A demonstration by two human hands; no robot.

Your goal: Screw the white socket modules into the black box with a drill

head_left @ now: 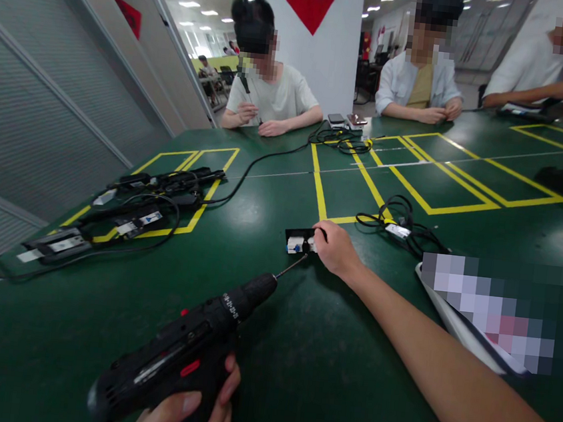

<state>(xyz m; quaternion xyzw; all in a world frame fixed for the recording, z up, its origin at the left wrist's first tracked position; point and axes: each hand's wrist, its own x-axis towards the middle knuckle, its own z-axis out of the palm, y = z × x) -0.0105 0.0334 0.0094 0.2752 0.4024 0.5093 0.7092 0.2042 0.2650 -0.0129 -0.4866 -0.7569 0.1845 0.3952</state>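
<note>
There it was, the left hand point(167, 412) wrapped snugly about the handle of a black plastic cordless drill with red buttons point(182, 341), its fingers closed around the grip. And the right hand point(335, 249): fingers bunched together, pinching the right end of a small black and white block with a blue spot point(296, 244), which sat on the dark green tabletop point(265, 364) straight ahead, its right end hidden by those fingers.

The drill's long axis ran on a slant, rear end low at the left, chuck up and to the right, and the thin metal bit point(292, 266) pointed right at the block's near side; whether it touched was too small to tell. The block itself lay nearly crosswise.

Just beyond the right hand sat a coiled black cable with a white label point(397, 231), and nearer, right of the forearm, a white-edged flat object point(451, 323), its top blurred out. Off left, black power strips and cords point(145, 213) sprawled over yellow tape lines point(318, 191). Across the way, a co-worker in a pale shirt point(287, 91) gripped a dark-handled tool point(245, 81).
</note>
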